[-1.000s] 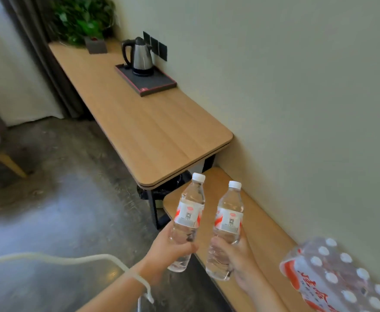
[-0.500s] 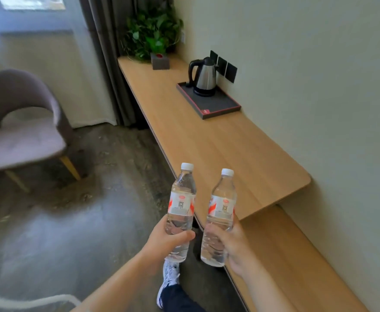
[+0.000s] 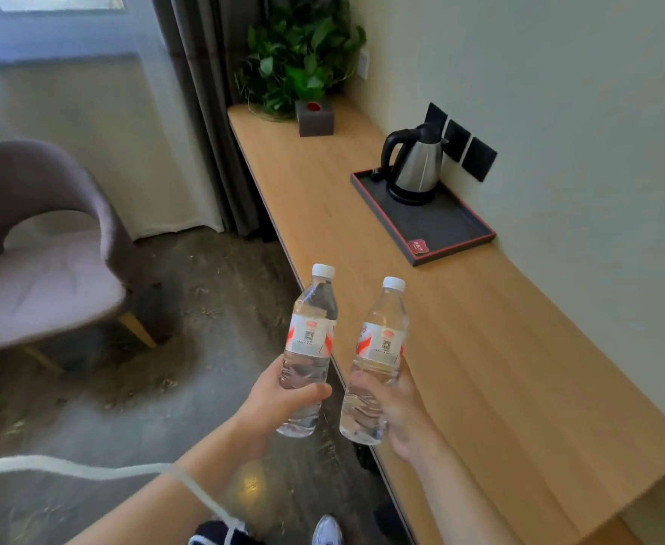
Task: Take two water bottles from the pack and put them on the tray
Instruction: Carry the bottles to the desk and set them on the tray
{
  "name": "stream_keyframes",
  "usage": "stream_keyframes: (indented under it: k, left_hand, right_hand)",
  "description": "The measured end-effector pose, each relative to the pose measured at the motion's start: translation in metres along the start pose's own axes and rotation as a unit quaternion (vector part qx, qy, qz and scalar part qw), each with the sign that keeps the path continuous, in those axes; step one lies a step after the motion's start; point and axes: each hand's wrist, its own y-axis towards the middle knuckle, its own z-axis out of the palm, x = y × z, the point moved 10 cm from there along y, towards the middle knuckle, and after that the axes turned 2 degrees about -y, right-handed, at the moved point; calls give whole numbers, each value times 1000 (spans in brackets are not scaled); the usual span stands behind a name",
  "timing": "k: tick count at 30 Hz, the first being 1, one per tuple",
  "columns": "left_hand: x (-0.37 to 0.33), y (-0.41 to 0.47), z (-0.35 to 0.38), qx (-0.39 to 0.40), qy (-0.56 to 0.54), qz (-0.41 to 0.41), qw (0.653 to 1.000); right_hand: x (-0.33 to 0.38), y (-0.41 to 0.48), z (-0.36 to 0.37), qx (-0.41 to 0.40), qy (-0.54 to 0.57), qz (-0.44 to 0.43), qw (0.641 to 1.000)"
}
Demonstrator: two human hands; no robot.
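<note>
I hold two clear water bottles upright, each with a white cap and a red-and-white label. My left hand [image 3: 279,399] grips the left bottle [image 3: 311,340] near its base, just off the desk's front edge. My right hand [image 3: 398,407] grips the right bottle [image 3: 380,348] over the desk edge. The dark tray [image 3: 441,226] with a red rim lies further along the desk by the wall. The pack is out of view.
A steel kettle [image 3: 415,163] stands on the tray's far end. The long wooden desk [image 3: 500,367] runs along the wall, with a potted plant [image 3: 299,53] and a small dark box [image 3: 315,118] at its far end. A grey armchair [image 3: 36,249] stands left.
The view has moved forward along the desk; the pack and lower bench dropped out of sight. The tray and kettle are closer. Both hands still hold their bottles.
</note>
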Motion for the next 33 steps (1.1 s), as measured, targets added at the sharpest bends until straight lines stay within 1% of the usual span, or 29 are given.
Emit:
stream_keyframes:
  k: [6,10,13,17,21,24,29,33]
  left_hand:
    - [-46,103,-47,60,20,15,998]
    - [-82,168,-79,123,42,11,991]
    - [-111,210,-89,188,62,-4,980]
    - [-147,259,-80,248,90,1,965]
    - [-175,299,-43,315,94,0,945]
    - [-192,335,-14,335,118,2,935]
    - [-202,388,28,355,159,1,921]
    - [-210,425,68,384,189,-2,904]
  right_hand:
    - [31,86,45,-44,7,-7,999]
    - [56,127,75,-113,37,-11,993]
    - [73,151,92,-147,73,-17,986]
    - [96,180,96,-193,102,-25,976]
    - [114,206,76,-239,112,-34,964]
    - [120,230,48,-268,134,-29,954]
    - [123,270,-9,-289,174,-35,941]
    - [135,293,-51,-348,174,-33,921]
